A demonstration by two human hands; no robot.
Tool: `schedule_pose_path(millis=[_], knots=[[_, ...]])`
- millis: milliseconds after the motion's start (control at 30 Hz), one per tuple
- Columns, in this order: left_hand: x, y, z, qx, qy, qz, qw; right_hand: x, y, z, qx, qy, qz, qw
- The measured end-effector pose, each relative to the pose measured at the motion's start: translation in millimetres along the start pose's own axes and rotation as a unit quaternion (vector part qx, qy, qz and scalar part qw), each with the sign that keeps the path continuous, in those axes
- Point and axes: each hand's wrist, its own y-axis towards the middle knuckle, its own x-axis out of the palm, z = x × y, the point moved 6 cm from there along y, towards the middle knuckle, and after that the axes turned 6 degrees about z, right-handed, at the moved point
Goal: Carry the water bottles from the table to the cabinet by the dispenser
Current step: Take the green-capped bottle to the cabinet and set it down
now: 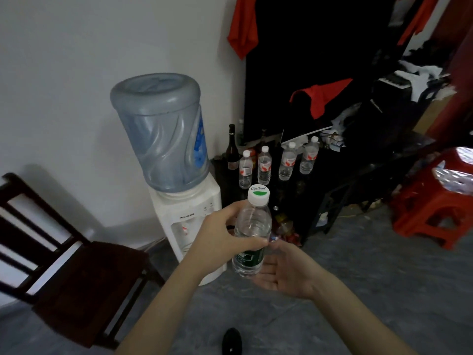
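My left hand (225, 234) grips a clear water bottle (252, 226) with a green label and a white cap, held upright in front of me. Under the bottle's base my right hand (284, 270) lies palm up with fingers apart, touching or nearly touching it. Beyond stands the white water dispenser (189, 221) with its blue jug (163, 131). To its right is the dark cabinet (332, 172). Several red-labelled water bottles (264, 165) stand in a row on its top.
A dark glass bottle (232, 149) stands at the cabinet's back left. A dark wooden chair (76, 265) is on the left, red plastic stools (435, 208) on the right. Red cloths hang over dark furniture behind. The floor is grey.
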Motion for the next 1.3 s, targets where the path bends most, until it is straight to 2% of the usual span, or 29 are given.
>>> schedule_pose_path(millis=[500,967,1300], knots=[[14,204,-13,0.046,-0.005,-0.091,0.995,-26,72,-155,-0.051,0.079,0.073,0.993],[69,287,-30,0.052,-0.032,-0.169,0.984,-83,106,-198,-0.038,0.132,0.108,0.985],[106,341,-14,0.058,-0.02,-0.147,0.987,-128,111,-256,-0.037,0.115,0.123,0.985]])
